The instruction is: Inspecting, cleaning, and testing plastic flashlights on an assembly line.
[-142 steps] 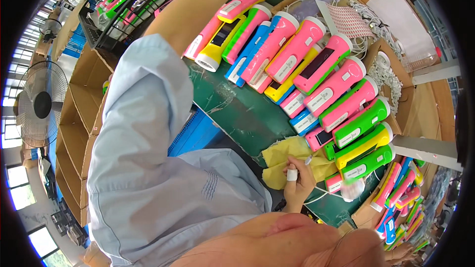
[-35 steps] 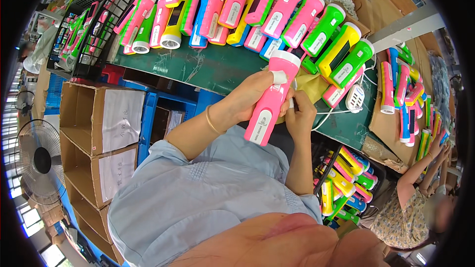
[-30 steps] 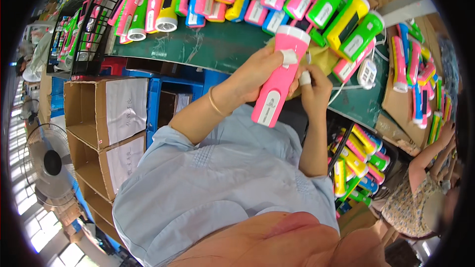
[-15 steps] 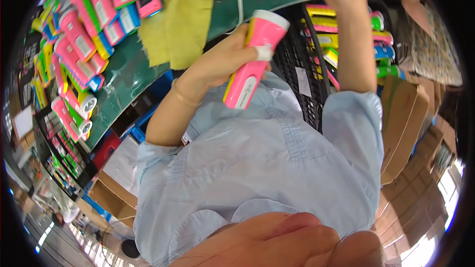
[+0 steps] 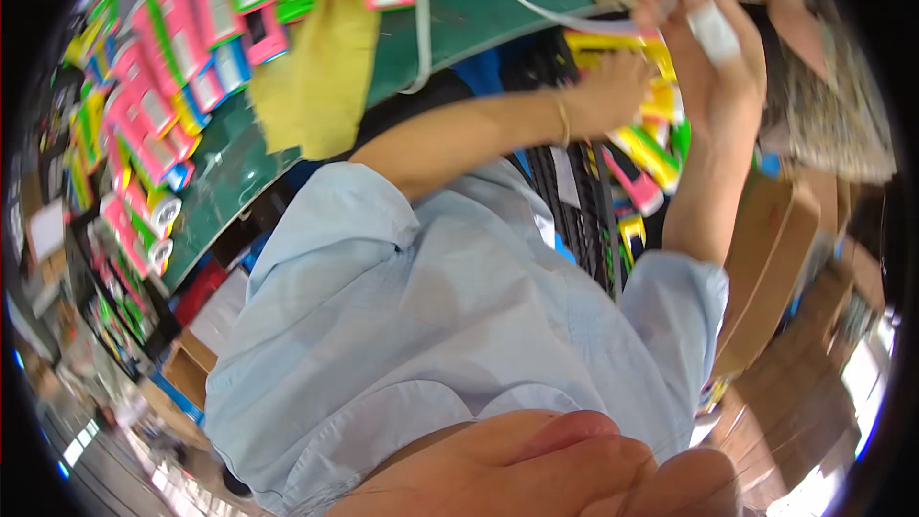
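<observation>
My left hand (image 5: 617, 94) reaches across my body, over flashlights in the dark crate (image 5: 565, 177). Its fingers are blurred and partly hidden, so I cannot tell whether it grips one. Nearby in the crate lie a yellow and green flashlight (image 5: 644, 155) and a pink one (image 5: 634, 182). My right hand (image 5: 713, 62) is raised over the crate's far right side, a white wrap (image 5: 714, 33) round one digit. Its fingers are bent together around something thin and pale that I cannot make out. A white cord (image 5: 526, 2) runs from the table toward these fingers.
Rows of pink, green, yellow and blue flashlights (image 5: 144, 91) cover the left of the green table (image 5: 244, 168). A yellow cloth (image 5: 321, 77) hangs over its edge. A cardboard box (image 5: 771, 268) stands at right. Another person's arm (image 5: 799, 24) shows at far right.
My left hand has swung right from in front of my body into the crate; the pink flashlight it held no longer shows plainly. My right hand has come down and nearer from the top edge.
</observation>
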